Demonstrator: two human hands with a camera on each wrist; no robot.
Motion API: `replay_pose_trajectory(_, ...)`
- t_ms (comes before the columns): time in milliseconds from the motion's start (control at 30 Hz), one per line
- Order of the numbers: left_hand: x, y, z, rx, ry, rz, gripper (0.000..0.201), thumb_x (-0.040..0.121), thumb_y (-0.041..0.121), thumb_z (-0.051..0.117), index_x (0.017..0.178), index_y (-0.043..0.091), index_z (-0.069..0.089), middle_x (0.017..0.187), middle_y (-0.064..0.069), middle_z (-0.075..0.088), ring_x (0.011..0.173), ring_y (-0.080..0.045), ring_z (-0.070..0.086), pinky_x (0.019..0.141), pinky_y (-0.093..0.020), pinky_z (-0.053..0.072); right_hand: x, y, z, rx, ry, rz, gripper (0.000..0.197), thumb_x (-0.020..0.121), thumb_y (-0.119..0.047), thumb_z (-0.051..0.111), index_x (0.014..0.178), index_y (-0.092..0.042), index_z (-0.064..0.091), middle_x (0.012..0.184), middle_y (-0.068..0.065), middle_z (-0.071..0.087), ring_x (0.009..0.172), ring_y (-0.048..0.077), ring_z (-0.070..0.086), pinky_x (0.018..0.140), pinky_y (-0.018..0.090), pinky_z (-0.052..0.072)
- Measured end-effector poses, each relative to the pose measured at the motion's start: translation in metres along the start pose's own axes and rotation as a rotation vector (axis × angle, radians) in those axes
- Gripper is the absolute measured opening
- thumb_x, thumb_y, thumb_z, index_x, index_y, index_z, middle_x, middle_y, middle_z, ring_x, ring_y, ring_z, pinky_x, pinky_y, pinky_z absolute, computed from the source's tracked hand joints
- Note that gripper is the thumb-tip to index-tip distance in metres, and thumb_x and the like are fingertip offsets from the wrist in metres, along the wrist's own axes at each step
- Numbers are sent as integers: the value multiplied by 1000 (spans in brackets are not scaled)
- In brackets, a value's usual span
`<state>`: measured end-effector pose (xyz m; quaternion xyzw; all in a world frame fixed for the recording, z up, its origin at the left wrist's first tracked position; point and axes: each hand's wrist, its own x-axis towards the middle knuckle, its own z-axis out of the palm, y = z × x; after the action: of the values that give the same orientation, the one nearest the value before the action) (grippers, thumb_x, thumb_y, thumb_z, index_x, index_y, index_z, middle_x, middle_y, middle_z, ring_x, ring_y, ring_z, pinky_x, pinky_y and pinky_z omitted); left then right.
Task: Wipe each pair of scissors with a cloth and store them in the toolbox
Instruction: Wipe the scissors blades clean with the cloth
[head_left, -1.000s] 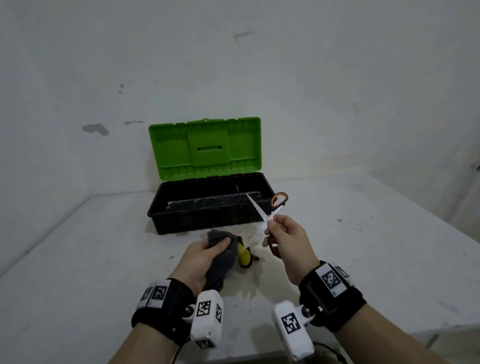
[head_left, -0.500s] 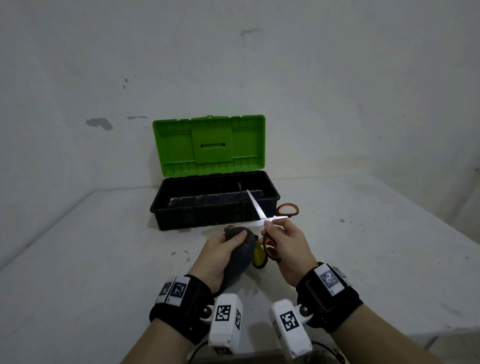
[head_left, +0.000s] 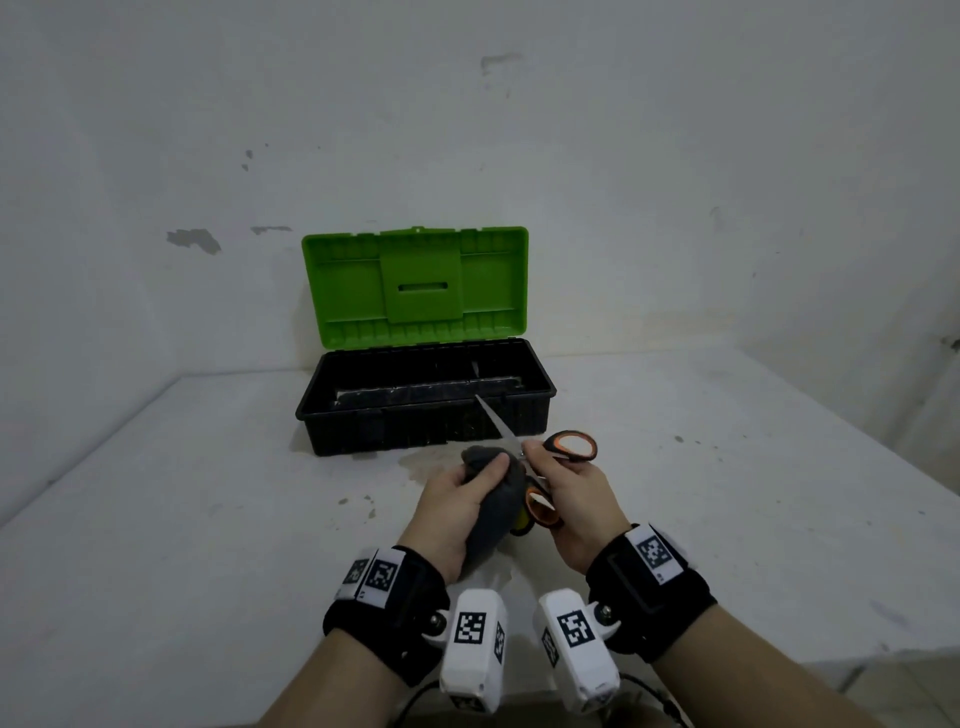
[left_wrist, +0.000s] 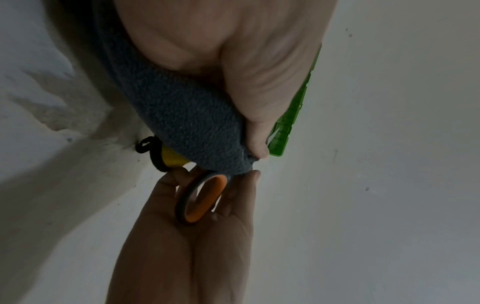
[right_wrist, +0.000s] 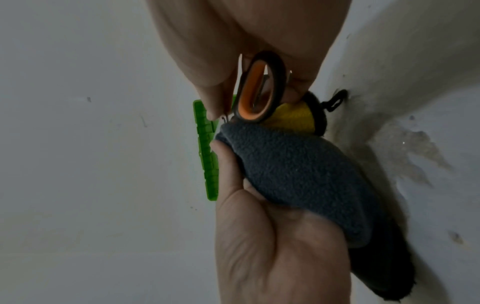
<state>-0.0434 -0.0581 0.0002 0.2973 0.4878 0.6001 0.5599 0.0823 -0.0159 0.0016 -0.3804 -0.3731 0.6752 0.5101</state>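
Holding a pair of orange-and-black-handled scissors with bare steel blades (head_left: 540, 457), the right hand (head_left: 574, 501) has its fingers curled around the handles near the pivot; the head view shows the blades spread apart, one long blade pointing up and away toward the toolbox, one orange loop sticking out to the right past the fingertips, the other loop low against the palm. In the right wrist view that lower orange loop (right_wrist: 259, 86) sits between thumb and fingers.

The left hand (head_left: 457, 512) grips a bunched dark grey fleece cloth (head_left: 498, 499), thumb laid over its top, fingers wrapped beneath. The cloth's upper end is touching the scissors at about the pivot, just beside the right fingertips. The left wrist view shows the cloth (left_wrist: 187, 121) pinched between thumb and palm.

Under the two hands, on the white table (head_left: 208, 493), lies a second item with yellow-and-black handles (right_wrist: 298, 117), mostly hidden; cannot tell its full shape.

Black plastic toolbox with a green hinged lid (head_left: 426, 395) stands open behind the hands, lid upright against the white wall (head_left: 675, 182). A thin pale sliver shows inside near the right; cannot tell what it is.

Both wrists carry black straps with white marker-tagged cameras.
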Motion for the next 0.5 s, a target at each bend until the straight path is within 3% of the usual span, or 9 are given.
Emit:
replay_pose_trajectory(100,3,0,1,-23,29,8,26,93,24,69,110,4,71,96,-18,77,89,-31,74,74,-34,56,-1,3,-4,-40,-14,-4,27,87,-20,73,106,0,72,104,23,72,96,32,71,79,40,57)
replay_pose_trajectory(200,2,0,3,-31,13,-3,26,92,21,70,110,2,70,96,-21,76,85,-31,74,68,-32,57,0,5,-7,-53,4,0,33,84,-20,76,104,5,70,106,29,70,91,34,69,82,44,56)
replay_pose_trajectory(333,1,-1,7,-103,-10,-70,30,91,20,71,112,-1,69,102,-26,74,86,-33,73,67,-33,58,-1,3,-6,-56,-2,14,34,89,-21,72,105,9,68,102,27,71,88,34,70,75,41,56)
replay_pose_trajectory(500,1,0,9,-208,-23,-112,30,95,17,66,114,-5,69,105,-27,73,89,-34,73,69,-34,58,-3,8,-3,-104,11,-60,25,88,-21,72,93,3,73,95,22,74,98,37,70,89,49,55)
